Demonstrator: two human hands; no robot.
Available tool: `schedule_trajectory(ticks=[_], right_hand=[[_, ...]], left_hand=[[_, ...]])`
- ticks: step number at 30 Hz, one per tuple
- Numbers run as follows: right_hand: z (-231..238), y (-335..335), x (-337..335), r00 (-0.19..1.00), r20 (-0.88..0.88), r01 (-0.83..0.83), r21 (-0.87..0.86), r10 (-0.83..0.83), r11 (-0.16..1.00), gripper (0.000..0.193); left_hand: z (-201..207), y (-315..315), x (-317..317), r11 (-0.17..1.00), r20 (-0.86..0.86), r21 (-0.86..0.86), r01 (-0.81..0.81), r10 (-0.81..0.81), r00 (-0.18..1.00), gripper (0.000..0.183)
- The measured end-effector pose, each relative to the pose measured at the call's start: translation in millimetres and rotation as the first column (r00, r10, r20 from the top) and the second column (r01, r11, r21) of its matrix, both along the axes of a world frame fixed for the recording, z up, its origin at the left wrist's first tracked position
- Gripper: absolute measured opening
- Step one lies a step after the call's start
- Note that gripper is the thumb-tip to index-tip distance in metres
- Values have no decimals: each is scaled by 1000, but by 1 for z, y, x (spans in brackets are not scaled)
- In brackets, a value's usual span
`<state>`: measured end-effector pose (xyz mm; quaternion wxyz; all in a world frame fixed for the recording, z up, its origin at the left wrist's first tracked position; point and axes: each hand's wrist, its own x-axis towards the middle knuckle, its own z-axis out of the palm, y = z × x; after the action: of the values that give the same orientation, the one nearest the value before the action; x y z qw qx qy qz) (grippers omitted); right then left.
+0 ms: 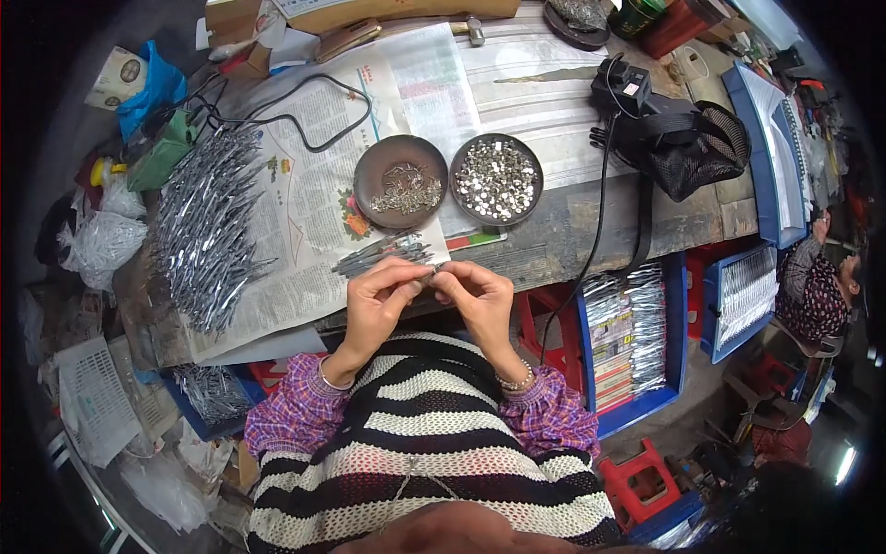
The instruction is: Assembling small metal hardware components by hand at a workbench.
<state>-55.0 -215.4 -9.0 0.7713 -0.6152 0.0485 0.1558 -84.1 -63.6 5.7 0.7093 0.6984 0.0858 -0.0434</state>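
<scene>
My left hand and my right hand meet at the table's near edge. Thumb and fingertips of each are pinched together around something small and dark, too small to name. Just beyond them lies a small heap of thin grey metal pieces on newspaper. Farther back stand two round dishes side by side. The left, brown dish holds small wire-like metal parts; the dark right dish is full of small shiny metal pieces.
A big pile of slender metal pieces covers the table's left. A black cable loops behind it. At the right lie a black device and a mesh bag. Blue trays and a red stool stand right; another person sits beyond.
</scene>
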Motion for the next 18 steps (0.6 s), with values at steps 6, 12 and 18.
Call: schedule_trajectory(ticks=[6, 12, 18], right_hand=[[-1, -3, 2, 992, -102, -69, 93, 78, 993, 11], [-2, 1, 1, 849, 503, 40, -371, 164, 928, 9], [-4, -4, 5, 1000, -4, 8, -20, -9, 1000, 14]], left_hand=[[2, -2, 1, 998, 67, 57, -11, 7, 998, 22], [-1, -2, 1, 997, 143, 71, -23, 13, 990, 20], [2, -2, 1, 999, 35, 45, 6, -7, 999, 18]])
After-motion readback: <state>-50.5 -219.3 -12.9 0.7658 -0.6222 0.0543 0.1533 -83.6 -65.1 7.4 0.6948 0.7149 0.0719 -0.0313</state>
